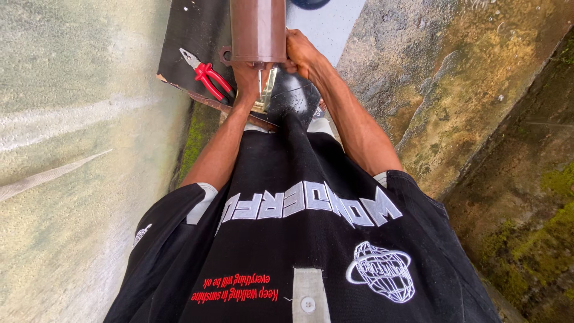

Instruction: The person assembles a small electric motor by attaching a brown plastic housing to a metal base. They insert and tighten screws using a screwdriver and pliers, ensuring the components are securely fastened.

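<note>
Both hands, left hand [246, 78] and right hand [301, 54], grip the smooth brown metal cylinder [258, 30]; red-handled pliers [206, 74] lie near the black mat's [191, 30] torn edge.

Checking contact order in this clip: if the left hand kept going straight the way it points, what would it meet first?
The left hand points away from the body and already sits against the bottom of the brown cylinder, so that comes first. The red-handled pliers lie off to its side, out of that line. Depth is hard to judge.
</note>
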